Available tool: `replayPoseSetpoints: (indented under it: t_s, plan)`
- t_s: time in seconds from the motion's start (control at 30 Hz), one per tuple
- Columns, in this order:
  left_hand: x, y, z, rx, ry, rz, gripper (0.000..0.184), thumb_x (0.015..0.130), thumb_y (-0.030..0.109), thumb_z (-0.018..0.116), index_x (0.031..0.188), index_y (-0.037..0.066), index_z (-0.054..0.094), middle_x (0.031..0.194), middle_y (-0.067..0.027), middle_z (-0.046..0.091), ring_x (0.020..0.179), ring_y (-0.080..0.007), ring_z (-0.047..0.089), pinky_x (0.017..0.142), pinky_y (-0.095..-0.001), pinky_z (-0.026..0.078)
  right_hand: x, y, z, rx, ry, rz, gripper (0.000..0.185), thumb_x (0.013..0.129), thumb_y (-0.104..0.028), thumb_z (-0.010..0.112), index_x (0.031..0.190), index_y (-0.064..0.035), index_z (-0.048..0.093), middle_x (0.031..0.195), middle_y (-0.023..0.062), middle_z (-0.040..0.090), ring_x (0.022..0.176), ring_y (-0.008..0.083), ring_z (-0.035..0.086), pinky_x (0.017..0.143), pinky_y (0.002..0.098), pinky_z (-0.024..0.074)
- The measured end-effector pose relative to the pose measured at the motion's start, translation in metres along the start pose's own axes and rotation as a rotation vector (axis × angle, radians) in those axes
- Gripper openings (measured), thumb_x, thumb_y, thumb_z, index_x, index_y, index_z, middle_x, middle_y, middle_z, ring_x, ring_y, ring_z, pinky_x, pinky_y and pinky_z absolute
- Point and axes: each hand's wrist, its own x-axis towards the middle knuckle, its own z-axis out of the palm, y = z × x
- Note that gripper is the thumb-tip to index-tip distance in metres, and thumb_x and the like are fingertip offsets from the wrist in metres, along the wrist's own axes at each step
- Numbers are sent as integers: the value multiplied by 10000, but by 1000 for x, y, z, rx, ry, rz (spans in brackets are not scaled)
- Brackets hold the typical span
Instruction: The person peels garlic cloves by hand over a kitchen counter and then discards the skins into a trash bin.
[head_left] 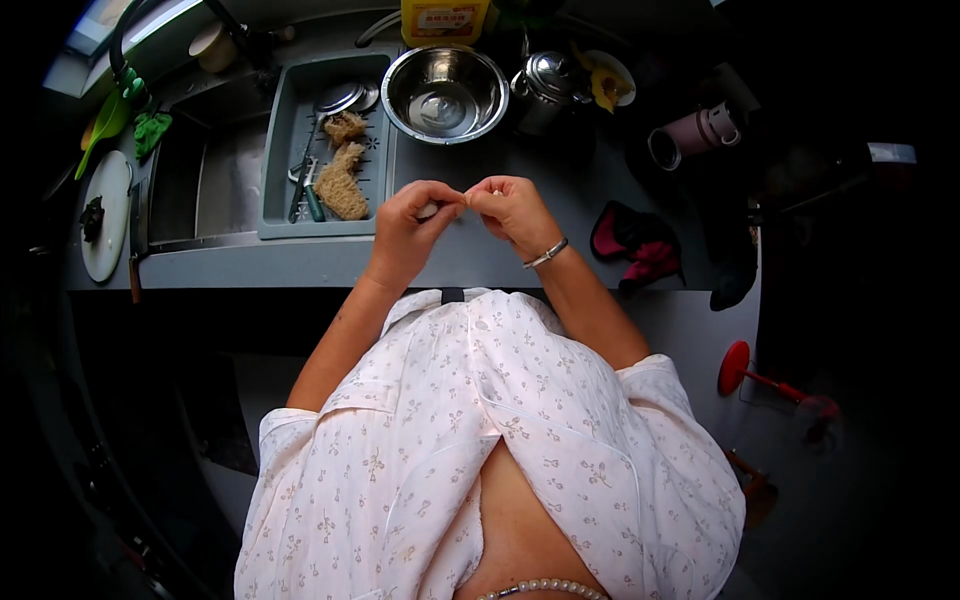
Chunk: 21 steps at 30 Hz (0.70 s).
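Observation:
My left hand (415,215) and my right hand (510,212) meet fingertip to fingertip above the front of the grey counter. Both are closed in a pinch. A small whitish piece (428,210), perhaps a garlic clove, shows between the fingers of my left hand. A bit of white also peeks out at the fingers of my right hand, too small to name. A steel bowl (445,95) with a shiny inside stands just beyond the hands. To the left of them is a grey-green drain tray (330,228) holding brown scrubbing pads (342,185), a green-handled peeler and a metal lid.
A sink (225,185) lies left of the tray, with a white cutting board (107,215) and a knife beside it. Behind the bowl stand a yellow jug (445,20) and a metal kettle (550,80). At right are a pink canister (690,138) and a dark red-and-black cloth (635,248).

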Motion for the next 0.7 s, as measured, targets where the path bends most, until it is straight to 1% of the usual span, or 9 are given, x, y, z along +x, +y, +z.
replayPoseSetpoints:
  t_s: [0.07,0.1,0.17,0.2,0.27,0.4,0.5,0.6,0.7]
  plan:
    - [0,-3,2,-199,59,-164,113,766,-40,689,865,-1,650,830,-34,631,728,-86,585,649,-201,480,0,-2,1,79,-3,-3,123,786,-133,683,786,-15,648,593,-31,534,456,26,410,405,179,272]
    - [1,-3,2,-199,58,-162,113,766,-40,689,865,-1,650,830,-34,631,728,-86,585,649,-201,480,0,-4,1,78,-3,-6,123,786,-133,683,786,-15,648,593,-31,534,456,26,410,405,179,272]
    - [1,-2,0,-193,51,-147,106,778,-26,691,875,-1,655,827,-24,632,730,-70,580,652,-194,483,-2,-7,1,6,-1,-1,129,819,-140,684,799,-20,642,587,-53,494,431,9,356,378,176,219]
    - [1,-1,-1,-193,52,-148,106,778,-26,691,875,-1,655,827,-24,632,730,-70,580,652,-194,483,-2,-7,-1,6,-2,0,129,819,-140,684,799,-20,642,587,-53,494,431,9,356,378,176,219]
    - [2,1,-2,-113,22,-106,89,765,-14,689,847,-5,655,798,-56,651,698,-108,608,634,-221,490,0,-6,-5,-73,-26,-15,123,781,-128,688,812,-11,666,592,-32,536,453,24,407,406,178,272]
    - [1,5,-1,-64,14,-99,85,763,-14,691,837,-3,652,796,-61,651,693,-111,610,626,-225,492,0,-7,-3,-112,-2,-17,110,770,-116,684,789,-10,661,586,-29,536,458,29,424,408,182,291]
    - [-2,3,2,-53,43,-131,89,753,-18,697,821,-3,643,793,-66,650,688,-115,612,624,-232,495,3,-2,0,-96,14,-26,102,747,-101,685,772,-7,654,585,-22,543,468,34,448,414,186,318]
    - [-3,6,6,-12,102,-80,97,748,-20,702,818,-2,638,788,-70,646,684,-127,613,618,-236,492,4,3,5,-114,73,-53,102,721,-90,696,750,-5,648,600,-14,570,491,38,476,434,187,353]
    - [-5,7,9,3,157,-29,107,739,-20,708,813,1,633,788,-77,641,677,-154,618,610,-245,489,3,6,11,-153,152,-142,103,706,-84,700,729,-1,645,621,-5,597,518,38,499,458,189,381]
